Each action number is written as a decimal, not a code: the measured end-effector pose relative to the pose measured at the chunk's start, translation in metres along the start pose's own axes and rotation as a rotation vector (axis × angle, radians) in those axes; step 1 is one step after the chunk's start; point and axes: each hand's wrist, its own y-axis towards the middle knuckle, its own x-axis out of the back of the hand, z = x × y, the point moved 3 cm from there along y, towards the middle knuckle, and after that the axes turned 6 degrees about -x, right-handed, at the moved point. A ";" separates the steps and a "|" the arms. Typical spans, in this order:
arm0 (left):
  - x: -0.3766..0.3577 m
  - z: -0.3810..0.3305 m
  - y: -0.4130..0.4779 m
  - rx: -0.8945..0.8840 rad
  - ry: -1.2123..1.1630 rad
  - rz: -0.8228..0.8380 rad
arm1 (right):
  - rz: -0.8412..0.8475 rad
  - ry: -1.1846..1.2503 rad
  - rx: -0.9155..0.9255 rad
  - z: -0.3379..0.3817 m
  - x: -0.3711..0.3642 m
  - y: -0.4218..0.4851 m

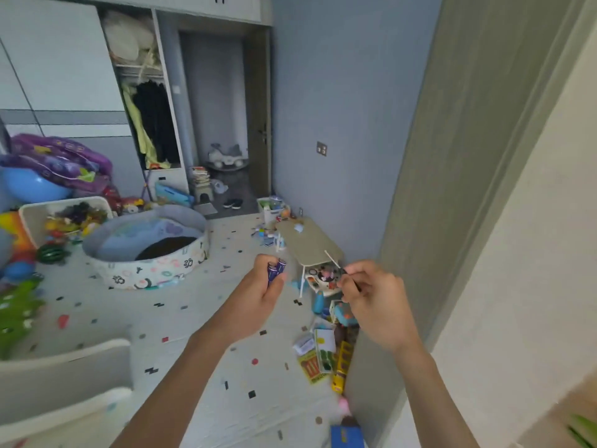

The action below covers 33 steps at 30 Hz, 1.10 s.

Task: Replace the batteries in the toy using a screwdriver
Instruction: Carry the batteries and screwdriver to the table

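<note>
My left hand point(262, 287) is raised in front of me and closed around two blue batteries point(276, 270), their ends sticking up above my fingers. My right hand point(371, 295) is beside it and pinches a thin screwdriver point(336, 264), whose pale shaft points up and left. Below and between my hands, a round colourful toy point(324, 278) sits on the floor under the near end of a low table point(310, 240). Neither hand touches the toy.
Toy boxes and books point(323, 354) lie along the right wall. A round padded play pit point(148, 247) and a bin of toys point(64, 218) stand at the left. White furniture point(64, 376) is at the lower left. A speckled mat point(193, 318) covers the floor.
</note>
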 end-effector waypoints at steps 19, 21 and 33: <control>0.129 0.251 0.254 0.274 0.059 -0.225 | 0.234 0.053 0.111 -0.003 -0.286 0.364; 0.140 0.275 0.288 0.302 0.063 -0.239 | 0.247 0.055 0.142 -0.001 -0.315 0.407; 0.198 0.492 0.502 0.354 0.064 -0.322 | 0.312 0.039 0.159 -0.013 -0.512 0.657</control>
